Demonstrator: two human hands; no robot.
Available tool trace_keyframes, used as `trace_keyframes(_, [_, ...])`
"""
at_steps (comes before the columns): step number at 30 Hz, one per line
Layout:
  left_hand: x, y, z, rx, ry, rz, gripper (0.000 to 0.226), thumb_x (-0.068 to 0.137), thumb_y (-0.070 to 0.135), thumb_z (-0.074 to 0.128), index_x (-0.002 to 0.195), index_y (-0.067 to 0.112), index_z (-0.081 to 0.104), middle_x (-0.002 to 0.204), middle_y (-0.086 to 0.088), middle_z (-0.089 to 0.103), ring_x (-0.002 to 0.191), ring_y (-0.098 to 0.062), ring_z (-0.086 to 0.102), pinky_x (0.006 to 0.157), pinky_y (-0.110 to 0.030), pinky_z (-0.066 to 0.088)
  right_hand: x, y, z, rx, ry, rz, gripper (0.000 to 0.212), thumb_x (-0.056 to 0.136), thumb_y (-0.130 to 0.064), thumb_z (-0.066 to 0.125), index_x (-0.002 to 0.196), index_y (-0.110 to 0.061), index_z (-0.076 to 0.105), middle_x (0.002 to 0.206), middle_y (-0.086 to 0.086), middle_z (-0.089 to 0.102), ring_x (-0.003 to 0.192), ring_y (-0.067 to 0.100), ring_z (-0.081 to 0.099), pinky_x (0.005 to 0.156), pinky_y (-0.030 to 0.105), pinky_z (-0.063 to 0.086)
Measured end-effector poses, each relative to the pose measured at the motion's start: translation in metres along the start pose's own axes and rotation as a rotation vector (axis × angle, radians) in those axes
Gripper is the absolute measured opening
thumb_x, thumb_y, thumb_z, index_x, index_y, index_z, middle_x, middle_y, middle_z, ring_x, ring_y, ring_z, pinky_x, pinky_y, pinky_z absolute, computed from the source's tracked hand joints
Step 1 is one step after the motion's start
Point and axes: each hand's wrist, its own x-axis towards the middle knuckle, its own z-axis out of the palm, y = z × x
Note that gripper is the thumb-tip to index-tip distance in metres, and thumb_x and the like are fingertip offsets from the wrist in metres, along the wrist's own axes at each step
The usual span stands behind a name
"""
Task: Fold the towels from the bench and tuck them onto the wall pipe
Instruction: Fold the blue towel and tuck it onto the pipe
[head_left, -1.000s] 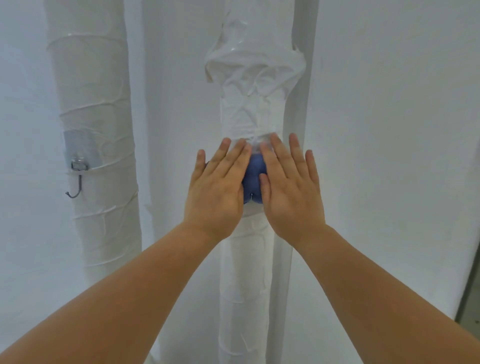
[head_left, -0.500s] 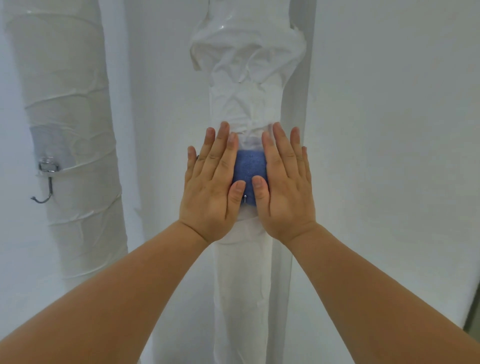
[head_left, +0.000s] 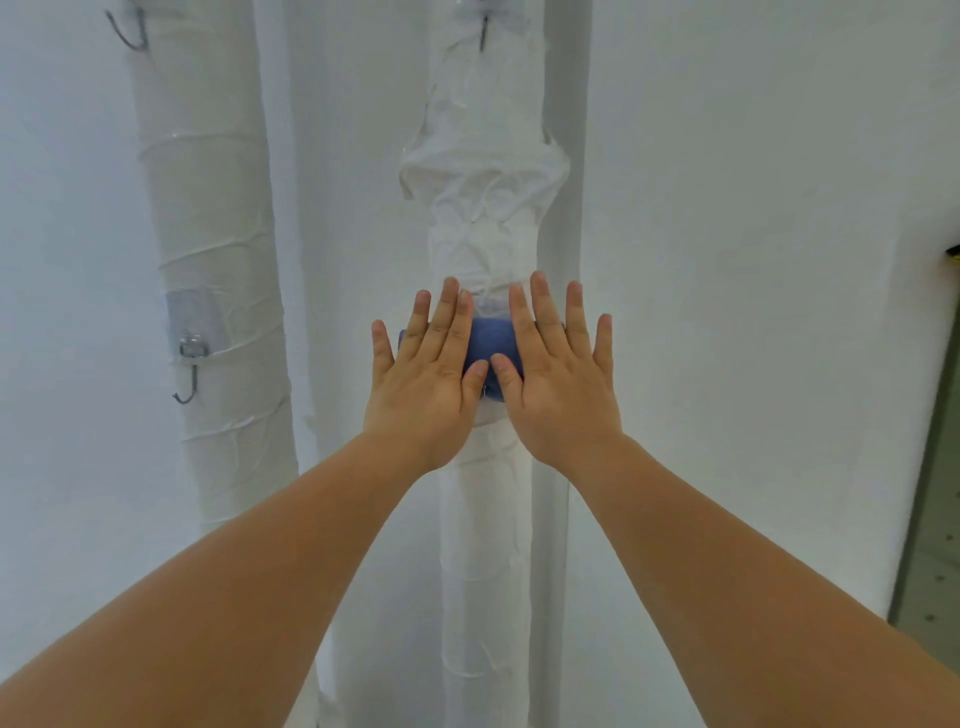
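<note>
A folded blue towel (head_left: 491, 340) sits against the white wrapped wall pipe (head_left: 485, 519) at mid height, at a small metal hook. My left hand (head_left: 428, 374) lies flat over the towel's left part, fingers spread and pointing up. My right hand (head_left: 556, 374) lies flat over its right part the same way. The two thumbs nearly touch below the towel's middle. Only a strip of blue shows between the hands, plus a sliver at the left edge. Neither hand grips anything.
A thicker white wrapped pipe (head_left: 218, 260) stands to the left with a metal hook (head_left: 189, 374) on a grey pad. More hooks (head_left: 127, 31) sit high up on both pipes. White wall surrounds them; a dark door edge (head_left: 935, 493) is at far right.
The view has tilted upward, showing hooks higher on the pipes. My fingers have spread wider apart over the towel, and the thumbs have come closer together.
</note>
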Motion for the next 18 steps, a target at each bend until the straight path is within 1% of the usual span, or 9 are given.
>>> trace_keyframes(6, [-0.019, -0.004, -0.020, 0.035, -0.053, 0.018, 0.068, 0.103, 0.050, 0.012, 0.152, 0.027, -0.029, 0.163, 0.011, -0.032, 0.151, -0.012, -0.028, 0.123, -0.052, -0.015, -0.021, 0.000, -0.015, 0.049, 0.012, 0.048, 0.068, 0.102, -0.052, 0.019, 0.160, -0.027, -0.006, 0.169, -0.002, -0.012, 0.155, 0.026, -0.014, 0.124, 0.057, 0.002])
trace_keyframes(10, [-0.038, -0.019, -0.025, 0.037, -0.016, -0.011, 0.074, 0.099, 0.058, 0.011, 0.155, 0.028, -0.026, 0.164, 0.009, -0.031, 0.152, -0.015, -0.026, 0.124, -0.052, -0.013, -0.036, -0.007, -0.022, 0.068, 0.006, 0.104, 0.071, 0.102, -0.053, 0.030, 0.160, -0.031, -0.005, 0.169, 0.002, -0.015, 0.155, 0.028, -0.014, 0.125, 0.056, 0.001])
trace_keyframes(14, [-0.061, -0.040, -0.021, -0.015, 0.024, 0.012, 0.074, 0.095, 0.064, 0.005, 0.153, 0.030, -0.028, 0.165, 0.007, -0.027, 0.154, -0.018, -0.021, 0.125, -0.049, -0.011, -0.050, -0.026, -0.022, 0.043, 0.004, 0.133, 0.071, 0.103, -0.054, 0.033, 0.160, -0.034, -0.003, 0.169, 0.001, -0.015, 0.155, 0.026, -0.014, 0.125, 0.056, 0.002])
trace_keyframes(16, [-0.074, -0.057, -0.016, -0.017, 0.019, 0.056, 0.077, 0.096, 0.064, 0.011, 0.156, 0.028, -0.022, 0.167, 0.004, -0.023, 0.155, -0.020, -0.019, 0.125, -0.048, -0.010, -0.058, -0.041, -0.018, 0.044, 0.018, 0.152, 0.071, 0.104, -0.053, 0.036, 0.160, -0.034, -0.002, 0.169, 0.001, -0.013, 0.155, 0.025, -0.014, 0.125, 0.055, 0.002])
trace_keyframes(18, [-0.089, -0.079, -0.011, 0.001, 0.015, 0.150, 0.079, 0.098, 0.061, 0.023, 0.161, 0.024, -0.008, 0.170, -0.001, -0.013, 0.156, -0.022, -0.013, 0.126, -0.049, -0.006, -0.070, -0.060, -0.011, 0.029, 0.029, 0.169, 0.072, 0.103, -0.054, 0.037, 0.160, -0.035, -0.003, 0.169, 0.001, -0.012, 0.155, 0.024, -0.014, 0.125, 0.054, 0.002])
